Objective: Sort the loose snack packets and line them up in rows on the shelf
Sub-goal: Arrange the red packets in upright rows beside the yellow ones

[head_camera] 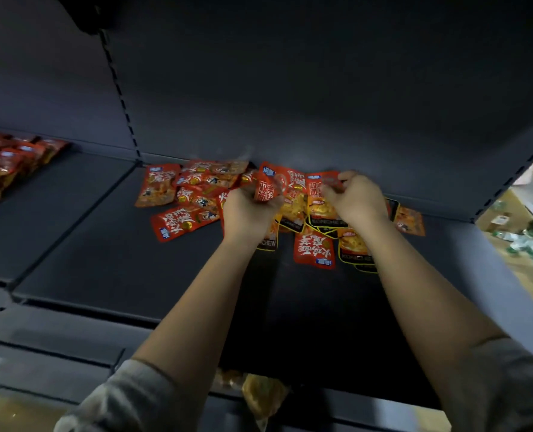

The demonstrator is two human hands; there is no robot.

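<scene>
Left hand (249,210): fingers curled round a small red packet (266,190), lifted clear of the pile; probably picked out to be sorted by kind
Right hand (357,198): fingers bent down onto the heap beside another red packet (319,182); whether they pinch it or only press on it I cannot tell, motion blur at the fingertips
Loose pile (290,210): lies under and around both sets of fingers, at the back of the dark shelf (109,244); red packets mixed with orange, black-edged ones, overlapping at all angles, some face down
Red strays (178,222): just to the left of the left fingers, flat and skewed, not yet lined up
Orange packet (410,221): just beyond the right fingers, half hidden by the wrist
Ordered rows (6,169): well to the left of both hands, on the next shelf bay; likely the pattern to match
Judgement: sorting stage, early; most of the pile unsorted
Risk: slippery overlapping foil, neighbours may drag along when one is lifted
</scene>
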